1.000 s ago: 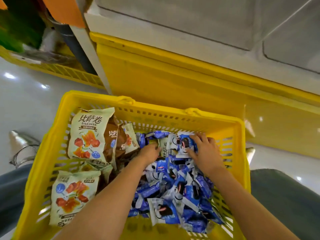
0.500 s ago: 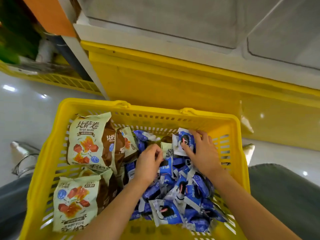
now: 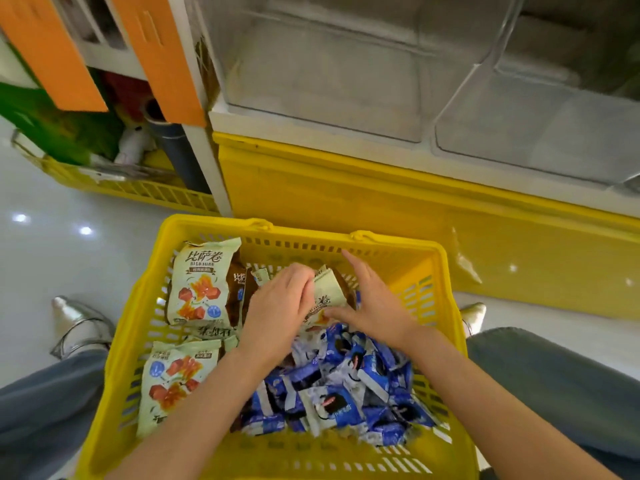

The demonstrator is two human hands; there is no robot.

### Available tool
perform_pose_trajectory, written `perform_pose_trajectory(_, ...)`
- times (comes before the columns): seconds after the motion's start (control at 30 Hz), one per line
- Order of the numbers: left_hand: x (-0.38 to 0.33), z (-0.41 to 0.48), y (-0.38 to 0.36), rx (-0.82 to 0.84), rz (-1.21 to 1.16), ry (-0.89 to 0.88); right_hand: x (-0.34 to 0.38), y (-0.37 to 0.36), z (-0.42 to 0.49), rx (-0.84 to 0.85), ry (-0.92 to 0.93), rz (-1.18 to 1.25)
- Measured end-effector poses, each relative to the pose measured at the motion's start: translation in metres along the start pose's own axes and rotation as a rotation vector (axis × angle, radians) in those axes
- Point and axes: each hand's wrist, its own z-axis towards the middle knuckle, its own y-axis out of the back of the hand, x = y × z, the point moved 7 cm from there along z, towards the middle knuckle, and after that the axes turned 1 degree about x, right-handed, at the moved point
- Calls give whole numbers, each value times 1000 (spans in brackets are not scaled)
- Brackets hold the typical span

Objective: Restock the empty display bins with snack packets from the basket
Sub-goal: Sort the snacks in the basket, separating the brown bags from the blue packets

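L hand (image 3: pixel 277 308) grips cream pkt (image 3: pixel 328 289), R hand (image 3: pixel 377 308) touches it

So the yellow slotted basket (image 3: pixel 446 306) sits just below two clear display bins (image 3: pixel 322 81), both empty. Big cream packets (image 3: pixel 201 285) with red-orange pictures lie flat along its left side, and a heap of small blue packets (image 3: pixel 346 382) fills the right. One more cream packet (image 3: pixel 327 289) is tilted up near the far wall, gripped by the left hand (image 3: pixel 277 306).
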Motion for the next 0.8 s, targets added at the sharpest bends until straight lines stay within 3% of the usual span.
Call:
perform_pose_trajectory(0.1,-4,-6,29,-14,-47,-1,27,-1,-3,83,32,73)
perform_pose_trajectory(0.23,11,-24,67,-67,-96,37,61,-4,-15,-17,51,-15)
perform_pose_trajectory(0.3,36,-43,86,-152,-87,144,72,-8,-17,-66,-32,13)
perform_pose_trajectory(0.4,93,-82,111,-261,79,378,84,-14,-11,-139,-178,335)
perform_pose_trajectory(0.47,132,-106,110,-149,207,569,100,-27,4,-124,-246,564)
perform_pose_trajectory(0.57,161,-128,90,11,-45,728,125,-56,31,-42,-356,724)
perform_pose_trajectory(0.67,164,-133,84,-33,-197,705,141,-73,53,5,-331,467)
perform_pose_trajectory(0.73,166,-134,84,-53,-215,697,147,-69,63,-75,-248,228)
perform_pose_trajectory(0.8,168,-134,83,-55,-229,696,150,-61,64,-189,-187,145)
